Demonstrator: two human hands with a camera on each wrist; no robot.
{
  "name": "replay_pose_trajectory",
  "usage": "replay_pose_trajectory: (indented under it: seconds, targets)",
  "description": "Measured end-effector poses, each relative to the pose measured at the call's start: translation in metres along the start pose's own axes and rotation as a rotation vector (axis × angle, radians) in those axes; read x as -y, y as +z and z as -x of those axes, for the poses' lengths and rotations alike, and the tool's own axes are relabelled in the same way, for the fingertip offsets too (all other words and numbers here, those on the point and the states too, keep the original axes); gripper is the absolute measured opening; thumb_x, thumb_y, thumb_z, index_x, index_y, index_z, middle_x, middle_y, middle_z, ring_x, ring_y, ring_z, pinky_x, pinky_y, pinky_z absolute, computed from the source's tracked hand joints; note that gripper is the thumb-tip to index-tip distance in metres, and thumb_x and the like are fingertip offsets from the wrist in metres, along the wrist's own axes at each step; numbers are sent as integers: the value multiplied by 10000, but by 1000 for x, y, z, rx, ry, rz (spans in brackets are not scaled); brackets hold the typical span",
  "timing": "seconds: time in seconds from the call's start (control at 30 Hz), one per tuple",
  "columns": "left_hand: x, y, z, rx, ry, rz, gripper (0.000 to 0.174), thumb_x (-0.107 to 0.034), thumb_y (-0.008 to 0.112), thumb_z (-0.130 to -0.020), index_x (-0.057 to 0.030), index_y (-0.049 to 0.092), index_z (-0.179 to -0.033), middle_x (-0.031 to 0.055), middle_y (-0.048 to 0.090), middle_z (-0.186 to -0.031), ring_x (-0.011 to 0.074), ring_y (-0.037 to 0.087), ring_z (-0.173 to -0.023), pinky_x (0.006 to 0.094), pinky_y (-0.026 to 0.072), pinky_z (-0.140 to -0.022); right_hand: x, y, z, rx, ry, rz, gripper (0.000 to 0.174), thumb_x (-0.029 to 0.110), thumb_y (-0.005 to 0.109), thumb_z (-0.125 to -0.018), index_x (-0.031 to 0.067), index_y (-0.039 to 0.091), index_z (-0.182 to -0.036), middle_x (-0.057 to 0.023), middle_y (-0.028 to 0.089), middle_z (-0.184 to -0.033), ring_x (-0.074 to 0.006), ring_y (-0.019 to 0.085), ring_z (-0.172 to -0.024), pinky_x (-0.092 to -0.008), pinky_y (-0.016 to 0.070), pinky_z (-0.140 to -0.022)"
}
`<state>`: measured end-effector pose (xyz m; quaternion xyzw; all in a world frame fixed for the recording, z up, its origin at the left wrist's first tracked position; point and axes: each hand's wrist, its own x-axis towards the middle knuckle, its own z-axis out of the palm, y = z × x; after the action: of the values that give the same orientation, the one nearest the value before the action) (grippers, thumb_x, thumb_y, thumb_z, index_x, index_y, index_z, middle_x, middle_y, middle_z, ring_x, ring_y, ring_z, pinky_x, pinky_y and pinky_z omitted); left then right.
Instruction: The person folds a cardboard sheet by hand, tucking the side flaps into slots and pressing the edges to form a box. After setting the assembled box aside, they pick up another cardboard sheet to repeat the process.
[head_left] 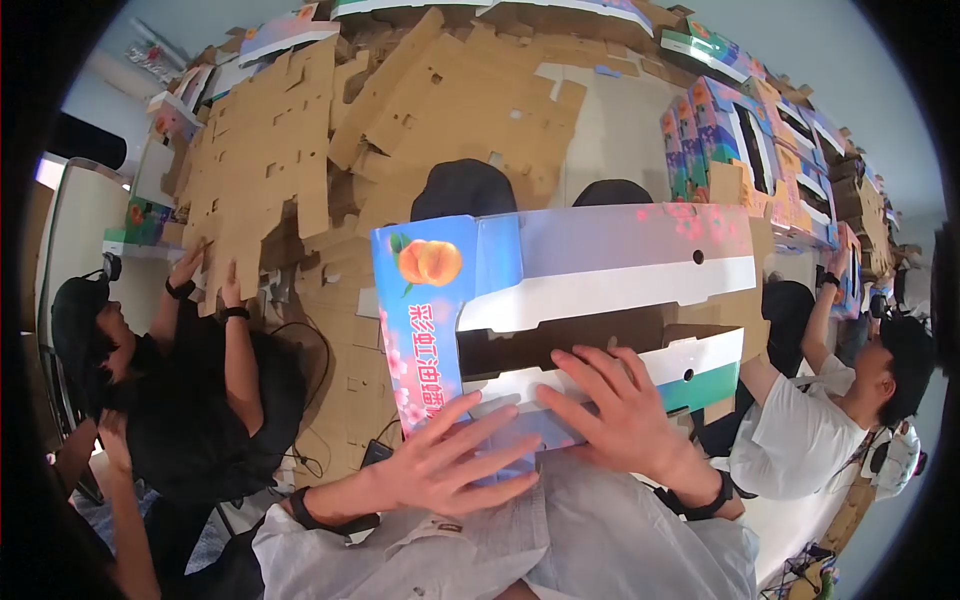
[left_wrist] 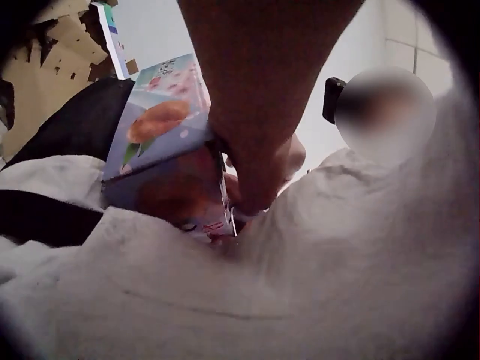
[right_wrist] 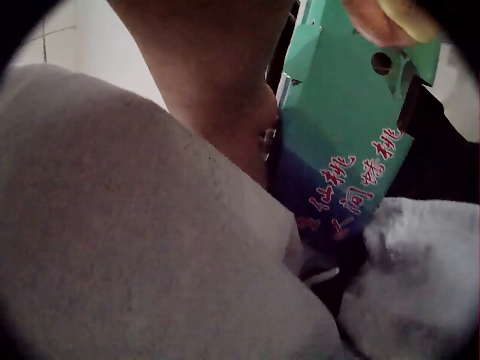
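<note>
Box (head_left: 600, 260), half folded and printed with a peach, rested on the person's lap. Its near edge lay against the grey shirt (head_left: 600, 545), and its long side ran left to right.

Nearest, the left hand (head_left: 450, 465) lay flat on the near panel (head_left: 700, 385), fingers straight, spread wide and pointing right. It held nothing. Just right of it, the right hand (head_left: 620, 410) pressed the same panel, fingers also straight and fanned out, with nothing pinched. The left fingertips lay just beside the right hand. Each wrist wore a black band (head_left: 305, 512).

The left wrist view showed the peach end of the box against the shirt. The right wrist view showed the teal end close to the wrist, with red characters and a round hole.

Beyond the hands, the far wall of the box stood upright, blue and pink with a white stripe. Farther left, a person in black (head_left: 200, 400) had both hands on brown sheets (head_left: 260, 160). At the right, a person in white (head_left: 810, 430) sat with one arm raised. Farthest, more sheets covered the back, and stacks (head_left: 745, 140) of printed cartons rose at the far right.
</note>
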<state>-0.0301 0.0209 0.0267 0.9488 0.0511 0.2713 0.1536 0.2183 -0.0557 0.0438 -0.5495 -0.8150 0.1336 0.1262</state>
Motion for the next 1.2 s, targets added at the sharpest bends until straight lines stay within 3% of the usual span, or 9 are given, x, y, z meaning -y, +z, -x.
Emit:
replay_pose_trajectory:
  seconds: [0.17,0.3,0.47,0.57,0.67,0.87,0.93,1.03,1.2]
  targets:
    - [-4,8,5,54,-47,-17,361,-223,711,-789,-287,632,-1135,36,613,-1257,305,616,-1107,513,436,-999,3,13,4,-53,8,14,785,271,806,-560,210,554,-1300,-105,462,-1401,-296,468,-1195,-497,356,-991]
    - [-5,9,-3,25,-83,-53,223,-247,676,-798,-248,659,-1020,32,616,-1243,278,600,-1128,453,447,-1004,3,11,2,-37,21,-15,767,242,802,-566,213,558,-1292,-110,463,-1397,-300,469,-1192,-502,355,-986]
    - [-6,16,-2,65,-123,-36,214,-318,722,-764,-244,666,-956,25,606,-1278,277,557,-1194,402,430,-991,10,15,1,-44,1,5,840,409,801,-543,136,542,-1294,-124,458,-1385,-316,464,-1190,-528,326,-983]
    - [-5,9,-7,84,-250,154,268,-343,760,-725,-245,665,-955,19,595,-1303,287,523,-1241,386,413,-974,12,12,-3,-29,18,-26,912,519,784,-551,81,517,-1305,-146,458,-1368,-324,462,-1182,-535,311,-987]
    - [-5,11,-6,64,-254,157,304,-352,783,-700,-230,663,-950,30,585,-1313,299,512,-1255,391,405,-961,12,9,-6,2,10,-55,923,558,772,-585,60,502,-1313,-161,462,-1348,-327,460,-1176,-535,307,-990]
    - [-7,15,-5,122,-254,92,473,-342,839,-589,-220,671,-1014,89,542,-1356,347,495,-1269,455,350,-1006,13,5,-7,-45,10,-173,890,574,738,-641,56,501,-1324,-164,483,-1314,-336,461,-1155,-518,326,-976]
    - [-10,18,-5,88,-358,73,581,-313,840,-564,-202,640,-1098,150,493,-1388,339,489,-1278,492,311,-1040,15,11,-7,-63,3,-118,855,560,728,-664,60,507,-1322,-161,488,-1307,-333,464,-1145,-516,334,-968]
    - [-15,15,-15,116,-461,35,579,-321,795,-630,-165,623,-1160,182,472,-1390,308,495,-1261,477,309,-1041,16,15,-4,-98,-7,-58,790,524,716,-700,67,520,-1314,-154,499,-1295,-324,480,-1116,-504,357,-945]
    - [-11,10,-27,212,-454,8,807,-355,829,-549,-89,551,-1258,138,531,-1236,278,535,-1130,473,289,-1000,16,26,3,-166,-11,-49,736,469,738,-695,112,538,-1307,-145,524,-1263,-314,517,-1077,-476,401,-929]
